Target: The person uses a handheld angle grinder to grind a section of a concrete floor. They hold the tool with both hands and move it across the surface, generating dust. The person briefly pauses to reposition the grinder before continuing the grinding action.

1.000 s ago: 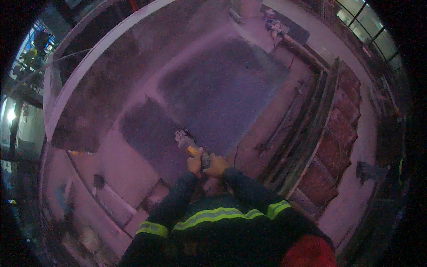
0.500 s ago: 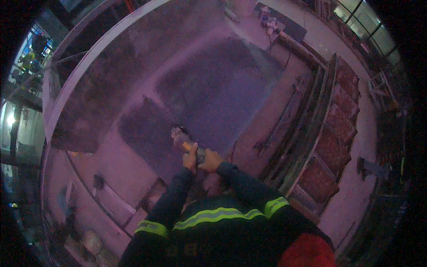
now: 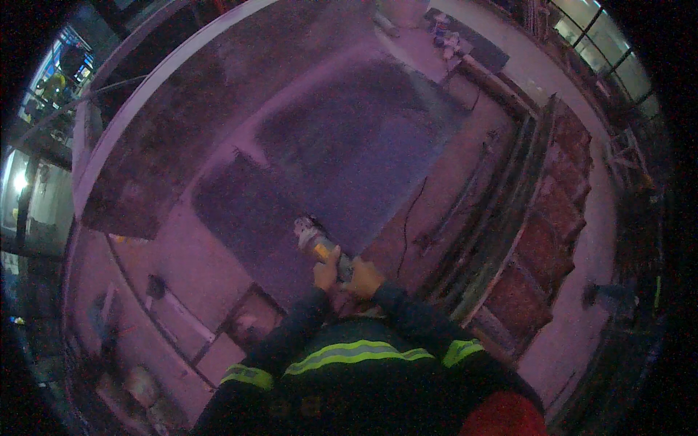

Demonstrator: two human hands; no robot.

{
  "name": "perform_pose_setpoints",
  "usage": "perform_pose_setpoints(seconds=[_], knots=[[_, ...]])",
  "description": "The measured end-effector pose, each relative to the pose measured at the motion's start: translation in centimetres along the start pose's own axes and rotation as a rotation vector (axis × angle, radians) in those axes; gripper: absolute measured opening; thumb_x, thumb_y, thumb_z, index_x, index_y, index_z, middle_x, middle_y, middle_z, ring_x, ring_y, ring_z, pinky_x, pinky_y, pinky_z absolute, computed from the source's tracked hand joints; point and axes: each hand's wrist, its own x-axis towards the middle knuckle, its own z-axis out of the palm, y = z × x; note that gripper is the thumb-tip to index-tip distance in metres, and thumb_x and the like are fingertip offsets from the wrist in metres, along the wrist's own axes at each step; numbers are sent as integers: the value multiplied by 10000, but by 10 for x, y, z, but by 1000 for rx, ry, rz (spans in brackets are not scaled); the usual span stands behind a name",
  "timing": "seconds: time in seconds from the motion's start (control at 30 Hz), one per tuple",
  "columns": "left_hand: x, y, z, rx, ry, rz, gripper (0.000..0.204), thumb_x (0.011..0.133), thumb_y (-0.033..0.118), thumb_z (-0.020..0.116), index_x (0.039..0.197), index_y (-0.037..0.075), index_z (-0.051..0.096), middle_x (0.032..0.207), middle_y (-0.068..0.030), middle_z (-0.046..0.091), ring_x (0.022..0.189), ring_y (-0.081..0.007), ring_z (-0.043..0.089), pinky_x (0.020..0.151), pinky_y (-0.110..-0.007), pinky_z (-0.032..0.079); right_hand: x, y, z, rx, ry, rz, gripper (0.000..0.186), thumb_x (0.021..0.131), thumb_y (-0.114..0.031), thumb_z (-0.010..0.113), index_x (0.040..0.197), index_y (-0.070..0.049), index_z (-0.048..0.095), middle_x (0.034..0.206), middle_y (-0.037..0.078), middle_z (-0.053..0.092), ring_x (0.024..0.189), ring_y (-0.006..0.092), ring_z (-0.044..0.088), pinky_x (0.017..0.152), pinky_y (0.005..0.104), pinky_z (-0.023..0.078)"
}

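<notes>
Both my hands are wrapped round an angle grinder (image 3: 321,251), a grey tool with a yellow-orange patch on its body. My left hand (image 3: 327,269) is closed on the body near that patch. Closer to me, my right hand (image 3: 363,277) grips the rear end. The grinder's head points away and slightly left, over a broad dark, flat surface (image 3: 349,145). Dim light hides whether its disc touches that surface. A thin dark cable (image 3: 411,218) runs on the right of the tool.
Long dark bars or rails (image 3: 486,218) lie along the right, beside a row of reddish-brown ridged plates (image 3: 542,243). A small pale device (image 3: 447,43) stands at the far right. A curved pale rim (image 3: 153,80) bounds the left. A hammer-like tool (image 3: 178,309) lies at the lower left.
The grinder and both hands have shifted slightly right and closer to my body. More of the cable on the right now shows. Both hands keep their grip.
</notes>
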Motion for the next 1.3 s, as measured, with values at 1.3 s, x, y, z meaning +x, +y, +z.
perform_pose_setpoints(seconds=[1.3], knots=[[-83, -10, 13, -488, -247, -32, 634, 755, 389, 733, 1104, -93, 515, 924, -136, 617, 788, -225, 632, 667, -371, 513, -73, 7, 8, 186, -9, 27, 671, 606, -325, 783, 1111, 34, 524, 1017, 260, 623, 948, 404, 619, 804, 460, 502]])
